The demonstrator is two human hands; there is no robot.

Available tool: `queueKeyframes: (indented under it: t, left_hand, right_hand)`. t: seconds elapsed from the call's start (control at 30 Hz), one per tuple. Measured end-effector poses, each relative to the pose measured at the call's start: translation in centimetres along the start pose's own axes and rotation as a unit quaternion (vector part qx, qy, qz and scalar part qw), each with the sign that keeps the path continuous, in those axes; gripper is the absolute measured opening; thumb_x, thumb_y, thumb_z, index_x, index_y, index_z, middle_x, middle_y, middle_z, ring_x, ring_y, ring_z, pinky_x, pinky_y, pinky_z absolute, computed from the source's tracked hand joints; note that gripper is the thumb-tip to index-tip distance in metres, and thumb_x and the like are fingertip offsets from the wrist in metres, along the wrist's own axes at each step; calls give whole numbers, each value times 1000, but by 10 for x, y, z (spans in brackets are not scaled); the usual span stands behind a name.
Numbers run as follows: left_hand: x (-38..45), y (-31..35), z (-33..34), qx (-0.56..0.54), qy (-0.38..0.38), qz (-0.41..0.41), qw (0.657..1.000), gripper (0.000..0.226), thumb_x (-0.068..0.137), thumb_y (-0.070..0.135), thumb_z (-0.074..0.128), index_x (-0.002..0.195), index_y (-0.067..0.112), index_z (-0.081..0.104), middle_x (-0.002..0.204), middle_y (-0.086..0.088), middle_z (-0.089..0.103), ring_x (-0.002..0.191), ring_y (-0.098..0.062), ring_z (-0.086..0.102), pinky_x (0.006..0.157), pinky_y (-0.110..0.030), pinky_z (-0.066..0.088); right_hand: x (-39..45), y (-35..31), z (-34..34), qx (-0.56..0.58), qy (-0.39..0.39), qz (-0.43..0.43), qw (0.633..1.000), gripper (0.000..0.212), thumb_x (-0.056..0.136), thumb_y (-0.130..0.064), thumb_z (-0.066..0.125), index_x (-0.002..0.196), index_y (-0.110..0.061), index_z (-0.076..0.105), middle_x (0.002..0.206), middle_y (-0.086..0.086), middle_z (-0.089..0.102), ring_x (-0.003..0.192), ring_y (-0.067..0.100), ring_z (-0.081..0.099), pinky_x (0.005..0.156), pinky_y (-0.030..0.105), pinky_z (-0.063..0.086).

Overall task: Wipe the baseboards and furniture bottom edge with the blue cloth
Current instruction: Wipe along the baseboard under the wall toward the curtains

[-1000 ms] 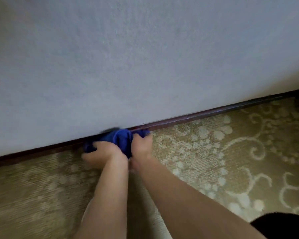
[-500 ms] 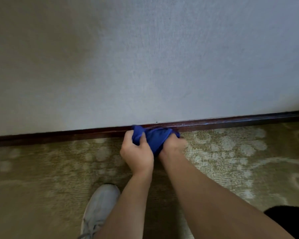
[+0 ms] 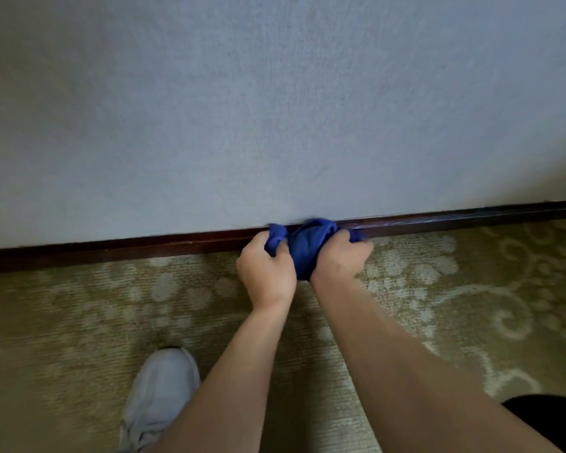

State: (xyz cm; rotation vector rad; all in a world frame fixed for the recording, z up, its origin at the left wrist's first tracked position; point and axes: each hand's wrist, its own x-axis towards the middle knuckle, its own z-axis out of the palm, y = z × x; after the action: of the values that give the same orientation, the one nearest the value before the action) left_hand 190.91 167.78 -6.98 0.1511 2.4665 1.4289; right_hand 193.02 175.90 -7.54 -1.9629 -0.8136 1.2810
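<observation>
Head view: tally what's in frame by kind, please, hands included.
Hands: 2, left hand and right hand
Blue cloth: 1
Baseboard: 1
Grey shoe: 1
Total: 5

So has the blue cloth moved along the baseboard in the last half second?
Yes. The blue cloth has slid rightward along the baseboard, closer to the pale flower cluster in the carpet and farther from the shoe.

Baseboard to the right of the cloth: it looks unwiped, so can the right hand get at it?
Probably yes: the right hand already presses the cloth against the baseboard, and nothing blocks that stretch.
</observation>
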Motion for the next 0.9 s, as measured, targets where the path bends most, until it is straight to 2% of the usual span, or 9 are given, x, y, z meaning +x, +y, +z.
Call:
queueKeyframes:
  t: [0.13,0.2,0.3,0.37,0.5,0.6,0.67,0.77,0.9]
  left_hand:
    - [11,-15,-22,-55,193,-96,975,12,90,11,61,99,5,67,90,0,60,85,-18,55,76,-21,38]
    - [13,-18,-17,-84,173,-141,971,4,89,10,61,92,10,65,88,-2,61,84,-20,57,75,-25,41]
    - [6,-12,-1,-147,43,-223,963,17,89,13,64,74,21,59,80,-2,65,82,-24,64,79,-33,52]
    - [-1,0,8,-182,-18,-273,944,16,90,15,64,75,21,60,85,-4,68,85,-23,66,83,-33,53]
    - [8,4,-4,-249,46,-346,903,11,92,13,61,96,22,58,95,-1,61,90,-22,62,82,-30,49]
    - [26,-24,-28,-236,155,-340,897,23,91,12,59,113,13,64,100,-8,65,95,-27,65,88,-34,53]
    - [29,-29,-33,-249,164,-339,892,22,92,9,55,112,15,62,99,-7,65,94,-26,64,85,-34,53]
    - [19,-15,-21,-246,98,-325,908,11,92,11,56,98,19,60,98,-7,66,93,-28,65,88,-38,55]
    - [4,5,-3,-250,-29,-335,908,15,94,15,57,88,27,60,95,3,63,100,-23,62,97,-40,50]
  right_hand:
    - [-59,27,13,-111,-125,-95,981,29,90,-2,45,118,0,51,118,24,61,113,38,57,95,35,39]
    - [-53,31,8,-158,-138,-123,970,31,89,-3,46,120,-1,53,118,23,62,113,37,57,97,36,40]
    - [-21,4,-9,-111,-41,-120,986,32,91,-3,45,122,1,52,122,23,61,115,36,57,97,32,39]
    - [-2,-16,-11,-103,10,-106,989,31,92,-4,43,122,1,49,125,23,59,117,36,57,97,35,41]
    - [-29,-9,6,-115,-13,-141,983,25,92,-3,43,116,1,50,123,23,58,115,36,56,97,35,39]
    - [-72,19,14,-147,-155,-162,963,9,92,-3,43,99,-9,47,105,11,58,100,30,57,89,30,40]
    - [-80,24,13,-163,-208,-156,952,9,92,-4,44,96,-12,45,99,9,56,100,30,58,85,27,40]
    - [-56,9,5,-173,-127,-146,966,24,91,-3,47,114,1,54,116,21,61,113,34,56,86,24,35]
    - [-15,-14,-1,-144,6,-90,986,28,94,-9,45,119,2,51,123,23,60,114,38,58,96,38,44]
